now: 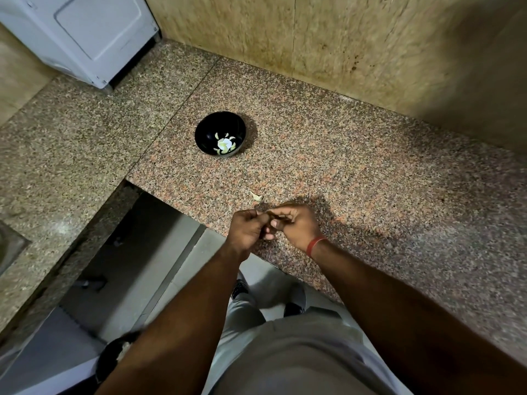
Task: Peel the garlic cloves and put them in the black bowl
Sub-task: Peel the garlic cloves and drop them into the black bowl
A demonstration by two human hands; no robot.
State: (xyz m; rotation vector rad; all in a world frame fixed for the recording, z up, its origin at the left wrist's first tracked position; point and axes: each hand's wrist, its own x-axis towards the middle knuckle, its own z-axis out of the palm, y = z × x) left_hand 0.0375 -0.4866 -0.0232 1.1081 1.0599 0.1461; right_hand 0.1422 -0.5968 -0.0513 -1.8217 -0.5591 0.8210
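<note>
The black bowl [220, 134] stands on the granite counter [356, 172] and holds several pale peeled garlic cloves [224, 144]. Nearer the counter's front edge, my left hand [247, 229] and my right hand [296, 226] meet with fingers curled, pinching a small garlic clove [268, 214] between them; the clove is mostly hidden by the fingers. A scrap of garlic skin [256, 196] lies on the counter just beyond my hands. My right wrist wears a red thread band.
A white appliance [82, 38] stands at the back left corner. Tiled wall [328, 44] runs behind the counter. The counter turns left around a gap with floor below; a dark bin [114, 357] sits on the floor. A sink edge [8, 249] shows at far left.
</note>
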